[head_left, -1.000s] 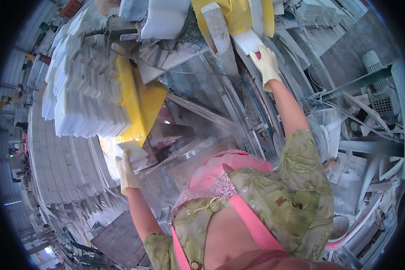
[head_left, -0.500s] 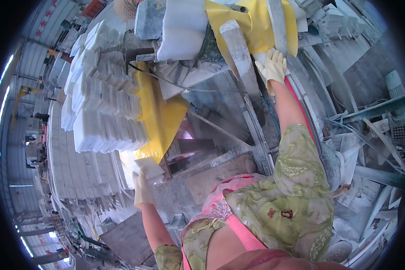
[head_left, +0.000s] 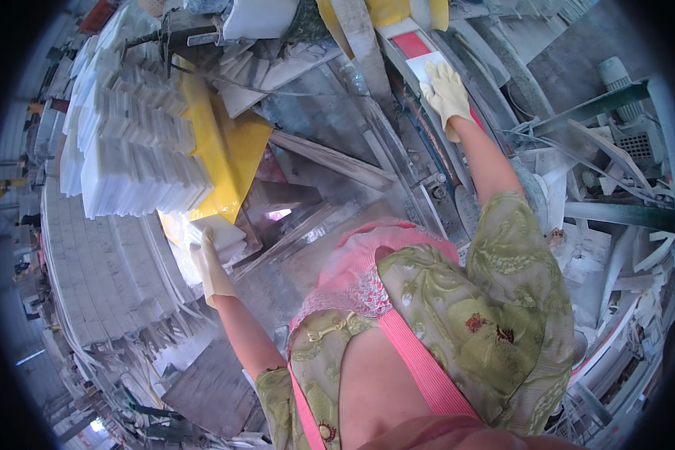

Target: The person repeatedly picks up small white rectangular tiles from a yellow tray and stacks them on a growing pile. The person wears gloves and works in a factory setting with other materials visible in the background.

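My left hand, in a pale glove, grips a small stack of white stone tiles low at my left, next to a yellow sheet. My right hand, also gloved, reaches far forward and lies flat on a white tile resting on a red-edged machine bed. The fingers of that hand are spread over the tile. My green patterned sleeve and pink apron fill the lower middle.
Rows of stacked white tiles stand at the left, over a pale block wall. A dusty grey metal table with rails lies ahead. Broken white slabs and a green metal frame crowd the right.
My right hand has slid the white tile farther forward along the machine bed. My left hand has stayed on the small tile stack while the view shifted.
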`<state>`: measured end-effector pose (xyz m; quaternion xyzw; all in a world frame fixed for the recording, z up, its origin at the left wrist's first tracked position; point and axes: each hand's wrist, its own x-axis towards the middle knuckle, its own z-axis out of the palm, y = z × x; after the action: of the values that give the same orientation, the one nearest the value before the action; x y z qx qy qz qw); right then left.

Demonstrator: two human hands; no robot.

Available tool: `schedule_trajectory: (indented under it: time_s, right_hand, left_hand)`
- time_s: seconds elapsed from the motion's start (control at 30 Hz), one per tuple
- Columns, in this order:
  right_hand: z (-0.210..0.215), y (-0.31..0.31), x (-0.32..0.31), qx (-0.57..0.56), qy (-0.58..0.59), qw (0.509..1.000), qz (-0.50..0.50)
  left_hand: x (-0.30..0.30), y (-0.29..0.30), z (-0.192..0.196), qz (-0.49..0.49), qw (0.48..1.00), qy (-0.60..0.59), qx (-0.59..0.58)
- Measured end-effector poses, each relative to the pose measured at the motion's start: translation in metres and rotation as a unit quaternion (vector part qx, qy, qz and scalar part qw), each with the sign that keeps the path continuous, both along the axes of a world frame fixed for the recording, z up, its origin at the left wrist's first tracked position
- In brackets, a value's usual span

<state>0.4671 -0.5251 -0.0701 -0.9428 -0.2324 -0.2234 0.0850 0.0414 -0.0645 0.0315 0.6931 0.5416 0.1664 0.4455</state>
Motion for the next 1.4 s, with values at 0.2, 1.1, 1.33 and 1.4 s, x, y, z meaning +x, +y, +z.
schedule_trajectory:
  time_s: [0.2,1.1,1.33,1.4]
  right_hand:
    - [0.033,-0.043,-0.017,-0.018,0.119,0.988,0.101]
    - [0.076,0.195,-0.141,0.423,0.481,0.717,0.276]
    - [0.073,0.347,-0.292,0.349,0.451,0.732,0.374]
    - [0.068,0.359,-0.307,0.349,0.468,0.724,0.368]
  left_hand:
    - [0.009,-0.009,0.016,-0.005,1.000,0.006,0.000]
    - [-0.007,-0.025,0.035,-0.045,0.998,0.031,0.019]
    - [-0.001,-0.004,0.024,-0.045,0.981,0.152,0.113]
    - [0.000,0.003,0.028,-0.053,0.972,0.202,0.110]
